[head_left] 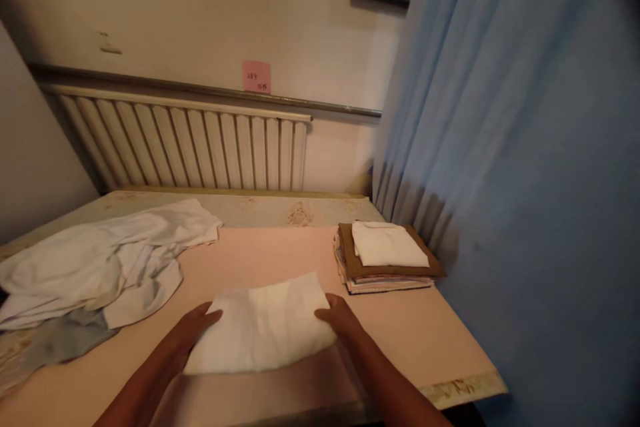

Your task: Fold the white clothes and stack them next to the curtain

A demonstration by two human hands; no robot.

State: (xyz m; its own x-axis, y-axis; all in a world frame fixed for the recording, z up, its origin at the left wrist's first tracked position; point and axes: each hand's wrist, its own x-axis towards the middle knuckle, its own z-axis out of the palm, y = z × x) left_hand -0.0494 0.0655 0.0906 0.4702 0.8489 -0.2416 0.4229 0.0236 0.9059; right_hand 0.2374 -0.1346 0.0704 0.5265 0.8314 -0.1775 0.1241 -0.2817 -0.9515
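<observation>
A folded white cloth spans the space between my two hands, raised a little above the pink sheet. My left hand is closed on its left edge, thumb on top. On the opposite edge, my right hand pinches the cloth the same way; the fingers underneath are hidden. Beyond my right hand lies a stack of folded cloths, with a brown cloth near the top and a small folded white cloth resting on it. To the left sits a loose heap of white cloth.
A blue curtain hangs along the right side, close to the stack. Behind the table, a white radiator stands against the wall. A pink note is stuck above it. A grey cloth pokes out from under the heap.
</observation>
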